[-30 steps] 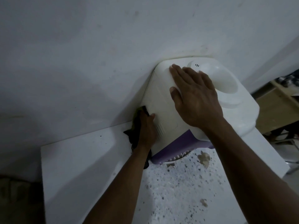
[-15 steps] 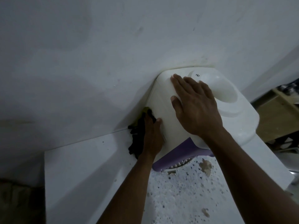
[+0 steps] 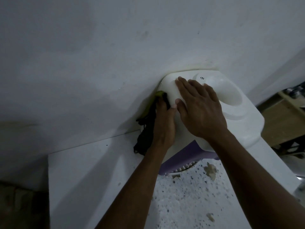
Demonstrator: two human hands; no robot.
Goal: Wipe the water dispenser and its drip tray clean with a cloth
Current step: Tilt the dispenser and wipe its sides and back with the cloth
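water dispenser (image 3: 239, 113) creamy white, purple along its lower front. cloth (image 3: 146, 134) at its left side near-black with a yellow-green edge. counter (image 3: 82, 179) under it white, speckled dark in front of it, with tan blotches (image 3: 210, 169). wall (image 3: 115, 47) behind it pale grey.

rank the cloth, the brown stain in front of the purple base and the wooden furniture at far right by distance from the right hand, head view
1. cloth: just left of the right hand, pressed by the left hand.
2. brown stain: below, on the speckled surface.
3. wooden furniture: far right, past the dispenser.
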